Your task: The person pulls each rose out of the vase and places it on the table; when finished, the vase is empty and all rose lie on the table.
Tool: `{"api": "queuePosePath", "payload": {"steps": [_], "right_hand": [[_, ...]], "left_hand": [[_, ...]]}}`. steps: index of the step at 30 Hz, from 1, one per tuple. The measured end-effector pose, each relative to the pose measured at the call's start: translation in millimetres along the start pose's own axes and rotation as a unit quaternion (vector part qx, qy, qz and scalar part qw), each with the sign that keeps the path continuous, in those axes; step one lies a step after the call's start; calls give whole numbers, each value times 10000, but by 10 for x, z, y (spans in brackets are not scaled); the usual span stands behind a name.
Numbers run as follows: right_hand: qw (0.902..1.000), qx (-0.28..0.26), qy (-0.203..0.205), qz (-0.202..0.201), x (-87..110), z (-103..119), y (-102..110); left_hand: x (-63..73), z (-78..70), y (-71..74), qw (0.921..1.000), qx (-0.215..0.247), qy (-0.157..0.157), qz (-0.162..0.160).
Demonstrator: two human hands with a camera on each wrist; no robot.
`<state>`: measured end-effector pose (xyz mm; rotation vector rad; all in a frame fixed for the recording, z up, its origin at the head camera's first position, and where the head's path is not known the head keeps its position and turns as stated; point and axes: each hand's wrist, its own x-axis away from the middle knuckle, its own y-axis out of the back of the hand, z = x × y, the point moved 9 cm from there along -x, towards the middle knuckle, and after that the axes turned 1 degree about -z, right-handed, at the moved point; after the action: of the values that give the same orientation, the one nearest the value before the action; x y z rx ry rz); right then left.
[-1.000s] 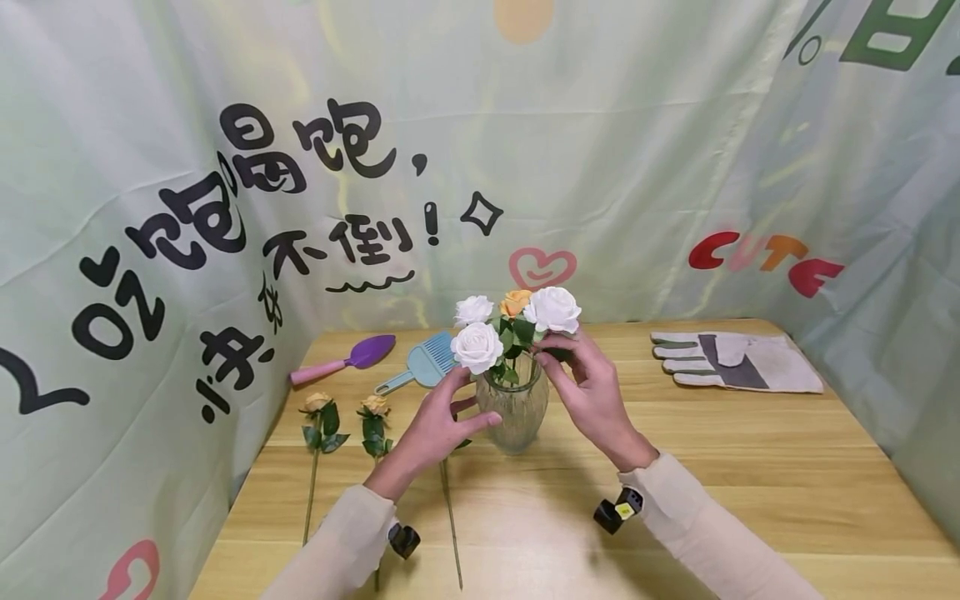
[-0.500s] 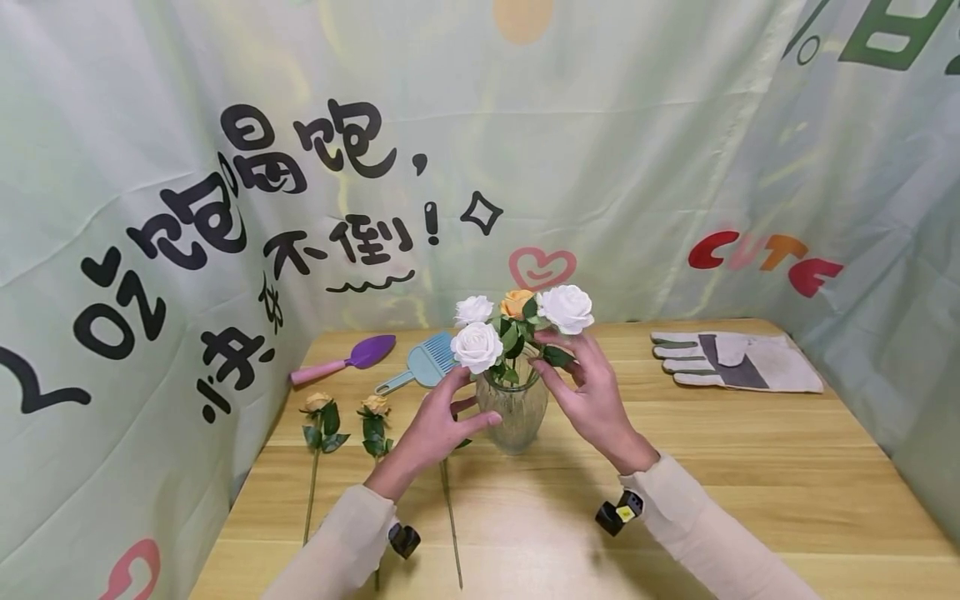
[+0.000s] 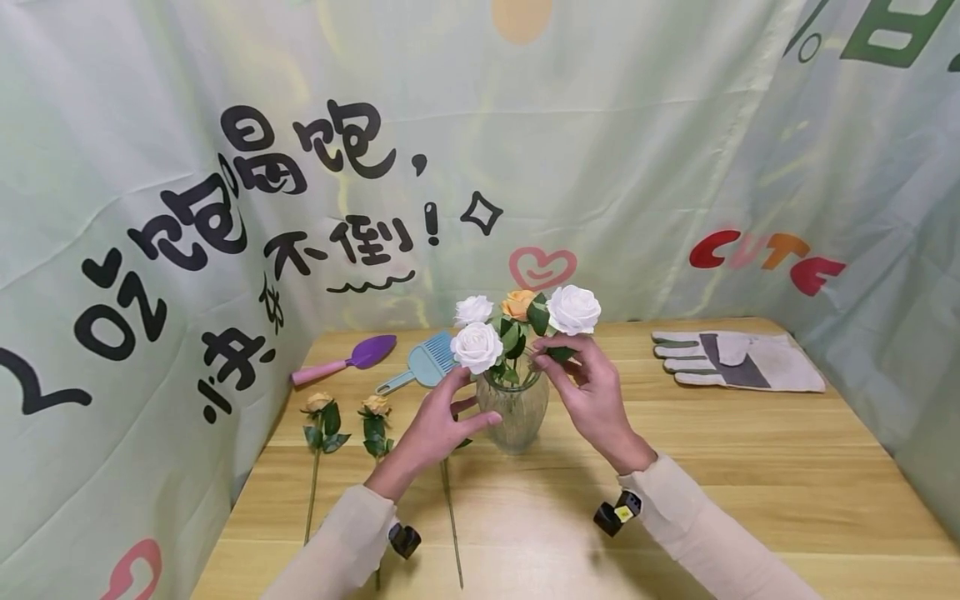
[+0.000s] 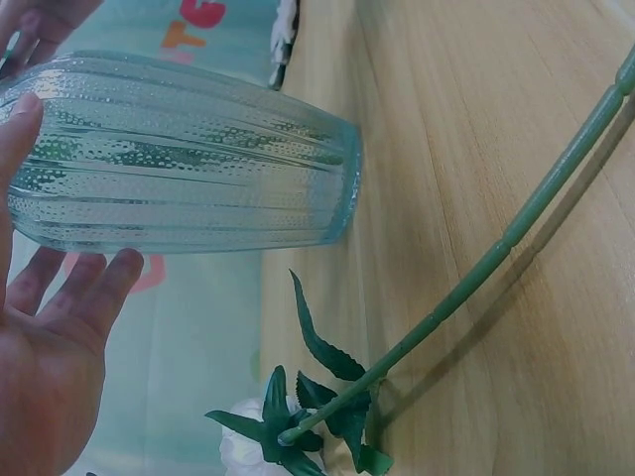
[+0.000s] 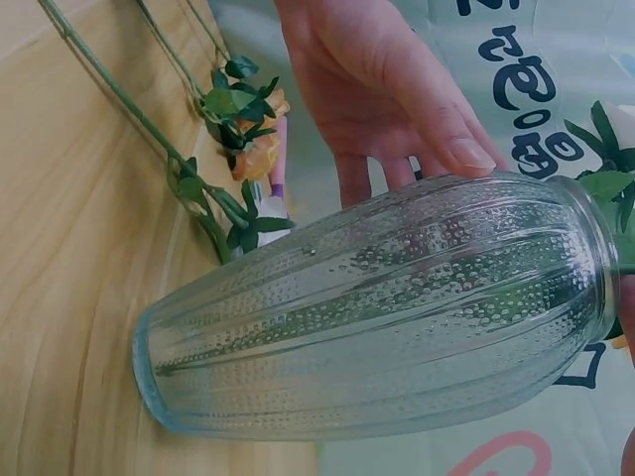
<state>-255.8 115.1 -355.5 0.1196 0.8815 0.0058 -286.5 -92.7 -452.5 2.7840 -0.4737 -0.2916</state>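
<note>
A ribbed clear glass vase (image 3: 512, 421) stands upright on the wooden table. My left hand (image 3: 435, 427) holds its side near the top, thumb in front and fingers beyond, as the left wrist view of the vase (image 4: 198, 164) also shows. My right hand (image 3: 591, 392) pinches the stem of a white rose (image 3: 574, 310) just above the rim, at the right of the bunch. An orange rose (image 3: 517, 304), a small white rose (image 3: 473, 311) and a larger white rose (image 3: 477, 347) also rise from the vase. My right fingers partly hide the held rose's leaves.
Two yellow-orange roses, one at the far left (image 3: 318, 403) and one beside it (image 3: 375, 406), lie on the table; a third stem (image 3: 452, 525) ends in a white bloom (image 4: 248, 446). Behind are a purple trowel (image 3: 371, 352) and light-blue slotted scoop (image 3: 427, 362). A work glove (image 3: 738, 362) lies right.
The right-hand white rose has shifted right, away from the orange rose, with my right fingers at its stem. The orange rose has edged slightly right. My left hand and the vase stay put.
</note>
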Motion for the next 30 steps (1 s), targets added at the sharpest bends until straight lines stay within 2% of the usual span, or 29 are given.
{"api": "queuePosePath", "payload": {"steps": [10, 13, 17, 21, 25, 28, 30], "right_hand": [[9997, 212, 74, 124, -2, 6, -23], [10000, 65, 7, 54, -60, 35, 6], [9990, -420, -8, -132, -243, 130, 89], [9938, -975, -51, -527, -455, 231, 256], [9820, -1504, -50, -1143, -619, 302, 514], [9749, -1691, -17, -1450, -687, 333, 720], [9759, -1598, -57, -1485, -703, 333, 843]], "left_hand": [[4, -14, -4, 10000, 8, -38, 4], [5, -5, -3, 10000, 16, -15, 5], [7, 8, 0, 10000, 30, 20, 0], [8, 4, 5, 10000, 40, 23, -28], [6, -4, 4, 10000, 24, -7, -41], [7, -13, 1, 10000, 13, -54, -40], [7, -15, -1, 10000, -7, -64, -35]]}}
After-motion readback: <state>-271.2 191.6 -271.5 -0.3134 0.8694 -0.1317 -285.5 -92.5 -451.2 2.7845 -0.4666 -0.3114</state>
